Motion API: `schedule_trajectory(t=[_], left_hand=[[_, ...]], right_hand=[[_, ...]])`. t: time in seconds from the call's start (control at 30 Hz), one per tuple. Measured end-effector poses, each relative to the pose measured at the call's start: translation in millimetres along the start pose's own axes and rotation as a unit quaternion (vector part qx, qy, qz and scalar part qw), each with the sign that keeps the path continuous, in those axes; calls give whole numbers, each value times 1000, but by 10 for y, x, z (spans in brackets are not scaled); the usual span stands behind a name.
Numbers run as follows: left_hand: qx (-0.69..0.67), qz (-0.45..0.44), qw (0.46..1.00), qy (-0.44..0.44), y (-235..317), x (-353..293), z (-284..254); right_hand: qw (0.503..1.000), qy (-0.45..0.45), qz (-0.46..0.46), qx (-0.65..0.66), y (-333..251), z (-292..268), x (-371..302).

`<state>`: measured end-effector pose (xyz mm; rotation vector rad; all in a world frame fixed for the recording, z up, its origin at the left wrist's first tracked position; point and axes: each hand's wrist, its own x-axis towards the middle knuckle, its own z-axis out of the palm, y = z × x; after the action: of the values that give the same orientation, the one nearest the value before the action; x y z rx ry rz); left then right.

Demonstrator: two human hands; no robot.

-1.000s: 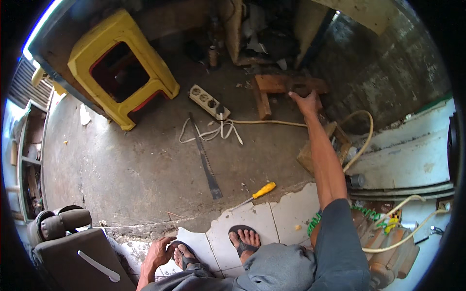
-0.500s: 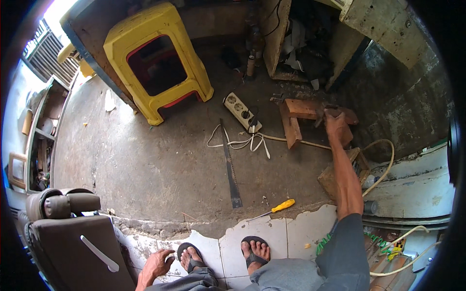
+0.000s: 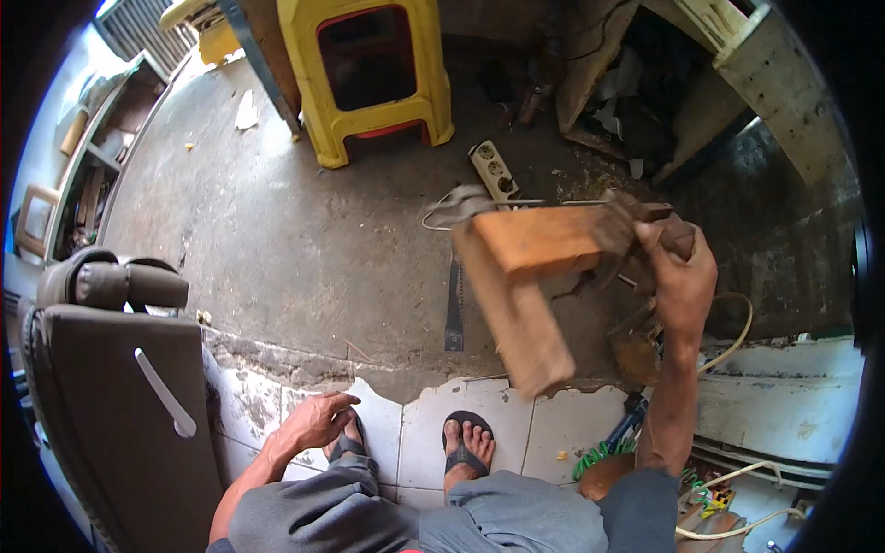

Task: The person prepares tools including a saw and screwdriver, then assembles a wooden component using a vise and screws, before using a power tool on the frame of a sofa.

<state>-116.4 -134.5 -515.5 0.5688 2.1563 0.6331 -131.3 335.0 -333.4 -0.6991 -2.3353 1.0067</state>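
Note:
My right hand (image 3: 684, 276) is closed on the dark end of an L-shaped wooden piece (image 3: 544, 238), held up above the floor. One orange-brown beam runs sideways from the hand, and a paler leg slants down toward my feet. Dark metal fittings (image 3: 616, 241) sit on the beam beside my fingers; motion blur hides their exact kind. My left hand (image 3: 318, 422) rests over my left leg, fingers loosely apart and nothing in them. Beyond the wooden piece lies a saw blade (image 3: 454, 309), flat on the floor and partly hidden.
A yellow plastic stool (image 3: 383, 120) stands ahead, with a white power strip (image 3: 493, 166) right of it. At left is a brown padded seat (image 3: 111, 396) with a pale lever. Green coiled hose (image 3: 595, 458) and cables lie at right. Broken white tiles (image 3: 373, 415) edge the concrete floor.
My right hand has lifted the wooden piece off the floor and brought it closer. It now covers the yellow screwdriver's handle. My left hand has moved slightly up and right, and the view has shifted.

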Motion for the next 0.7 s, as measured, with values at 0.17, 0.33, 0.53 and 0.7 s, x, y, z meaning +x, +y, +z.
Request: schedule_trajectory(t=[0.17, 0.33, 0.53, 0.7], left_hand=[[-38, -16, 998, 54, -55, -319, 330], [-139, -81, 985, 65, -190, -828, 676], [-130, -140, 974, 123, -401, -1158, 1038], [-174, -151, 959, 165, -442, -1263, 999]], right_hand=[[967, -185, -134, 113, -694, 428, -379], [883, -340, -306, 106, -1026, 1281, -486], [825, -485, -244, 157, -359, 2661, -630], [832, -517, -126, 155, 355, 2920, -953]])
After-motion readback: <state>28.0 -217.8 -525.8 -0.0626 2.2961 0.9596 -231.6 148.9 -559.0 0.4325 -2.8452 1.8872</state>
